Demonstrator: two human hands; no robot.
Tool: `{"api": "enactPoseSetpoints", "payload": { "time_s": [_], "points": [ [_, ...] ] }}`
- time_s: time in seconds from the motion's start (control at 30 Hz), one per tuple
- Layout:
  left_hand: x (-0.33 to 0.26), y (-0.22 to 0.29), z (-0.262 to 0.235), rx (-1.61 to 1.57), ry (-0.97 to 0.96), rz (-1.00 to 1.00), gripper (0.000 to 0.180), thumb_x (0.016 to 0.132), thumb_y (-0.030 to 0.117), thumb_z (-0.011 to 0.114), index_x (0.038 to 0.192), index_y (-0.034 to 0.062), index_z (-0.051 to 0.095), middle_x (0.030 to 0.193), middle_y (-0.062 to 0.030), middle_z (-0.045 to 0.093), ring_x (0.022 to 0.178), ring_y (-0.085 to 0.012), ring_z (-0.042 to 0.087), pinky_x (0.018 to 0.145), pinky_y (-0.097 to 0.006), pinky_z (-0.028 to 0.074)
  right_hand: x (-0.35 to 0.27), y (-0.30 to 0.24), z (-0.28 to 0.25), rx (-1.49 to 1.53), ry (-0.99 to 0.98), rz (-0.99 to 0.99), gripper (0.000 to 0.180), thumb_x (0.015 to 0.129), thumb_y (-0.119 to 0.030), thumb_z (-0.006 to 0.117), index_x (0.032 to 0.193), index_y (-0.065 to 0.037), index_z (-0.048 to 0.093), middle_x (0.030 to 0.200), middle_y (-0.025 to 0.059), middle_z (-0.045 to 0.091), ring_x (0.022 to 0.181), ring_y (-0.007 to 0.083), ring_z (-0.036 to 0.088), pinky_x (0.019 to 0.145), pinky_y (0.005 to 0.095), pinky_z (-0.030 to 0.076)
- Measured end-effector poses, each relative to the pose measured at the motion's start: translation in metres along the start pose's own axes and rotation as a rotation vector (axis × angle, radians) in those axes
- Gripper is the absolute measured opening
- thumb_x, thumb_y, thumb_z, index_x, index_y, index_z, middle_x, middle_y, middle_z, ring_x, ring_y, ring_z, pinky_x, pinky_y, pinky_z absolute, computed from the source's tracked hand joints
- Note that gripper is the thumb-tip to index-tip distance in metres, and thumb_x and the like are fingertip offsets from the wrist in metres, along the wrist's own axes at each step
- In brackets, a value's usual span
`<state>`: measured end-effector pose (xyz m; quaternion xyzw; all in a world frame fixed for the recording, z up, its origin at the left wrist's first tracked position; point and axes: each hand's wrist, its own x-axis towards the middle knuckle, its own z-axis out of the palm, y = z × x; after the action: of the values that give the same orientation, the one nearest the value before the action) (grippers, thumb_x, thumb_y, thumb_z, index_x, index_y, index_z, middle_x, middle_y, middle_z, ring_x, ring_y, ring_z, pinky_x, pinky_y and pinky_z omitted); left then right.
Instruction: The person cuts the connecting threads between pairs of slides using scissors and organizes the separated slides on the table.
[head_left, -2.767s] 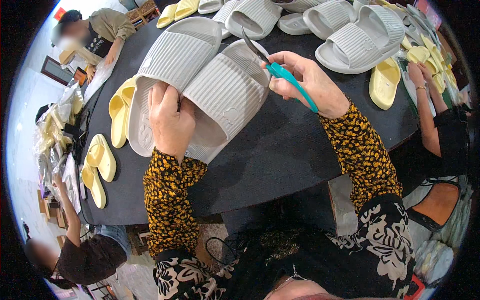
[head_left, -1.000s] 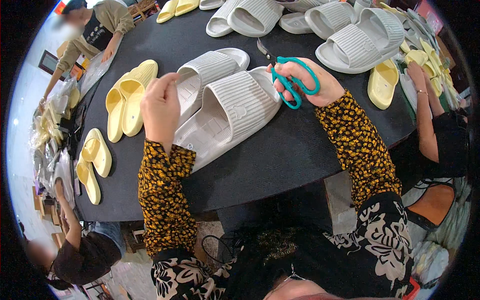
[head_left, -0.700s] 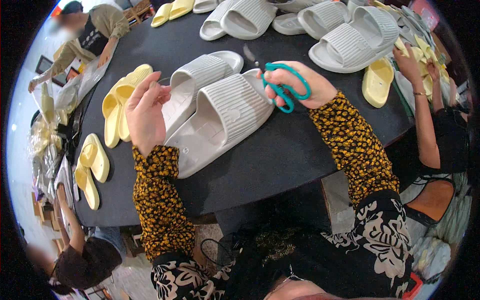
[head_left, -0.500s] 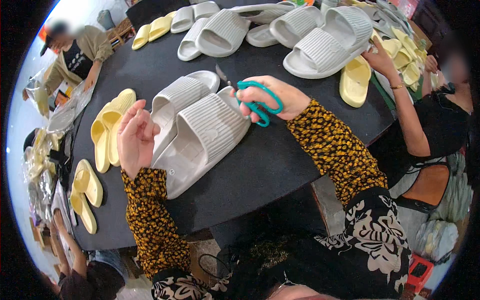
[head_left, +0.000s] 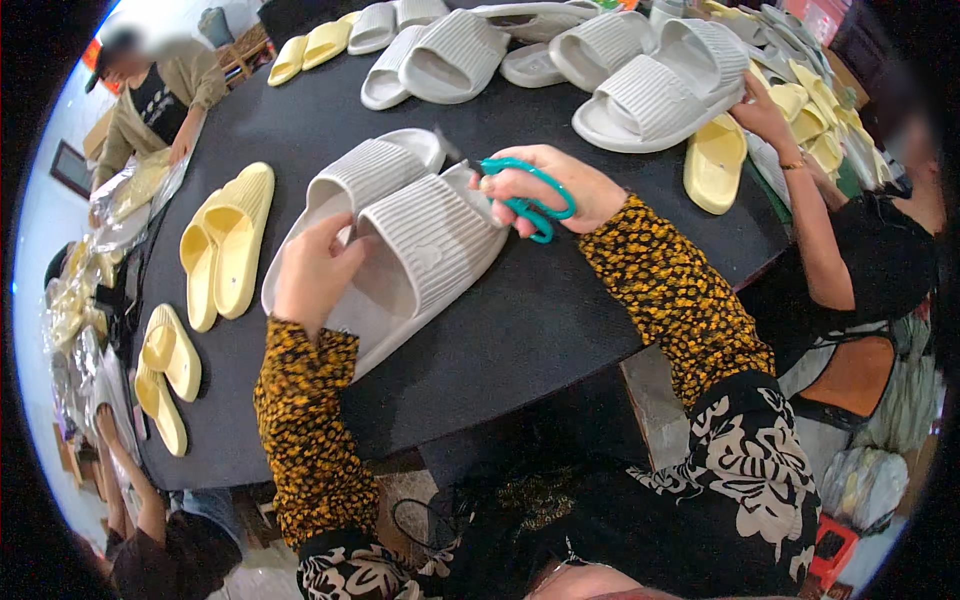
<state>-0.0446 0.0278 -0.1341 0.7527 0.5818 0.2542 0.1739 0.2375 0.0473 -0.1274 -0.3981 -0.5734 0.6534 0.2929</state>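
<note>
Grey slipper pair [head_left: 400, 240] lies near the bench's [head_left: 560, 330] front edge; left hand [head_left: 315, 270] presses its heel, right hand [head_left: 545, 190] grips teal scissors [head_left: 525, 195] at the strap edge, trimming seemingly unfinished.

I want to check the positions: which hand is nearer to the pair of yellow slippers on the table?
Left. The left hand rests on the grey slippers, right beside the yellow slippers. The right hand holds scissors at the grey pair's far side.

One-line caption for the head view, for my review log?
Left hand rests on a pair of grey ribbed slides on a dark table; right hand holds teal-handled scissors at the slides' edge.
</note>
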Motion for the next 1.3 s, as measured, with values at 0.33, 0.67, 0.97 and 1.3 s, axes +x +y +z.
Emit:
{"api": "enactPoseSetpoints", "payload": {
  "time_s": [0.33, 0.67, 0.97, 1.3],
  "points": [
    [-0.002, 0.001, 0.007, 0.158, 0.097, 0.061, 0.020, 0.082, 0.023, 0.058, 0.092, 0.0058, 0.063, 0.086, -0.0159, 0.061, 0.083, -0.0339, 0.059, 0.070, -0.041, 0.046, 0.002, -0.005, 0.002, -0.012, 0.183, -0.090, 0.028, 0.080, -0.031, 0.062, 0.087, -0.005, 0.058, 0.068, 0.0008, 0.055, 0.053, 0.0074, 0.051, 0.048, 0.0199, 0.042],
    [0.000, -0.004, 0.014, 0.102, 0.291, 0.197, 0.012, 0.077, 0.012, 0.060, 0.081, 0.0011, 0.063, 0.079, -0.0131, 0.057, 0.072, -0.0296, 0.057, 0.064, -0.037, 0.046, 0.002, 0.005, -0.009, 0.197, 0.337, -0.217, 0.034, 0.083, -0.030, 0.061, 0.102, -0.003, 0.055, 0.074, 0.0022, 0.054, 0.059, 0.0075, 0.051, 0.050, 0.0203, 0.040],
    [0.008, -0.014, 0.009, -0.277, 0.431, 0.122, 0.014, 0.083, 0.003, 0.057, 0.093, -0.0048, 0.063, 0.074, -0.0061, 0.060, 0.065, -0.0118, 0.055, 0.064, -0.024, 0.044, 0.012, 0.030, -0.029, 0.174, 0.340, -0.133, 0.026, 0.080, -0.031, 0.063, 0.089, -0.007, 0.058, 0.073, 0.0026, 0.056, 0.061, 0.0106, 0.054, 0.055, 0.0228, 0.045],
    [0.044, 0.122, -0.004, -0.439, 0.313, 0.205, 0.025, 0.083, 0.022, 0.057, 0.082, -0.0016, 0.065, 0.067, -0.0065, 0.060, 0.060, -0.0115, 0.054, 0.055, -0.028, 0.044, 0.032, 0.040, -0.025, 0.117, 0.223, -0.356, 0.026, 0.082, -0.017, 0.064, 0.096, 0.003, 0.056, 0.074, 0.0066, 0.059, 0.058, 0.0132, 0.056, 0.052, 0.0245, 0.048]
  ]
}}
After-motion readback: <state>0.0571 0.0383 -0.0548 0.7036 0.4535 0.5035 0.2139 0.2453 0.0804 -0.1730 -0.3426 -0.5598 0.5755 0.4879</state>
